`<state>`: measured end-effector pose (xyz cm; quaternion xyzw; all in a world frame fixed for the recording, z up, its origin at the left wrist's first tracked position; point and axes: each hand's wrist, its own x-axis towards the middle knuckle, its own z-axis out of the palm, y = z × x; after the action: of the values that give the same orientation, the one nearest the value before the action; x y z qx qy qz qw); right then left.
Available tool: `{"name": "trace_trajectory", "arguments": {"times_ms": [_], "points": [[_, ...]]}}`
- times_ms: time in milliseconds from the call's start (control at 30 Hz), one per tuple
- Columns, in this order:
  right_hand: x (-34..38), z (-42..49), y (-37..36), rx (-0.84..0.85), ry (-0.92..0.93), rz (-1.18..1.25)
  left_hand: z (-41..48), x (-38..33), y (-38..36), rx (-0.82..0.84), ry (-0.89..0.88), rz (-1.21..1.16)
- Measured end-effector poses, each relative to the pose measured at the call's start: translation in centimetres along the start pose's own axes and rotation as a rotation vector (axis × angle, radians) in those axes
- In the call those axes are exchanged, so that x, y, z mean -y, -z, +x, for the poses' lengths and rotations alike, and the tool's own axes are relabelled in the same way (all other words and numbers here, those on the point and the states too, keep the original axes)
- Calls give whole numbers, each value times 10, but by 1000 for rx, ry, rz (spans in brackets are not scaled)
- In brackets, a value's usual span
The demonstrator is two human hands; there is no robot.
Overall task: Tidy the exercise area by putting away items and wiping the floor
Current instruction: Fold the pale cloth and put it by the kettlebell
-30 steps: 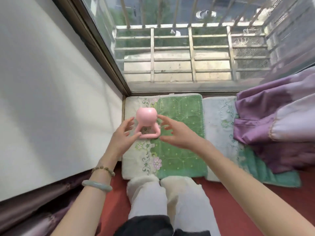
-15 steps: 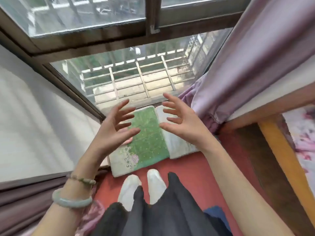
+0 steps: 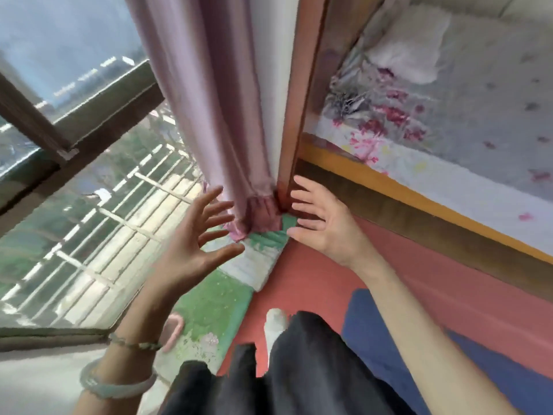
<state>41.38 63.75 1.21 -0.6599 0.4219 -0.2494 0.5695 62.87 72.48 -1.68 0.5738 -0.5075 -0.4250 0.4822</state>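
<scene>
My left hand [image 3: 197, 244] and my right hand [image 3: 323, 223] are raised in front of me with fingers spread, and both hold nothing. Low on the left, the pink kettlebell [image 3: 173, 330] rests on the green padded mat [image 3: 215, 301] by the window; only part of its handle shows beside my left forearm. Neither hand touches it. A blue exercise mat [image 3: 389, 339] lies on the red floor [image 3: 314, 280] under my right arm.
A purple curtain [image 3: 215, 115] hangs straight ahead, its hem bunched on the mat. A bed [image 3: 449, 130] with a floral sheet and wooden frame fills the right side. The barred window [image 3: 89, 220] is on the left. My foot in a white sock [image 3: 275, 324] stands on the floor.
Both hands let go of the pink kettlebell, left on the green mat, and rose open. The view swung up and right, from the window corner toward the curtain and bed.
</scene>
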Motion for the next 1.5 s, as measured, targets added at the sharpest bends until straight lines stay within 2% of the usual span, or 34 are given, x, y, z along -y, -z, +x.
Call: {"name": "trace_trajectory", "arguments": {"times_ms": [367, 600, 933, 1267, 1500], "points": [[-56, -93, 155, -530, -97, 137, 112, -37, -176, 541, -98, 73], [-91, -117, 270, -793, -144, 170, 193, -67, -311, 777, -205, 111], [-129, -132, 390, -1057, -203, 176, 290, -92, -470, 1050, -195, 116], [-163, -117, 524, -1518, -279, 216, 425, -125, -676, 1478, -284, 188], [-175, -136, 571, -1829, -376, 279, 445, -152, -807, 1784, -355, 256]]}}
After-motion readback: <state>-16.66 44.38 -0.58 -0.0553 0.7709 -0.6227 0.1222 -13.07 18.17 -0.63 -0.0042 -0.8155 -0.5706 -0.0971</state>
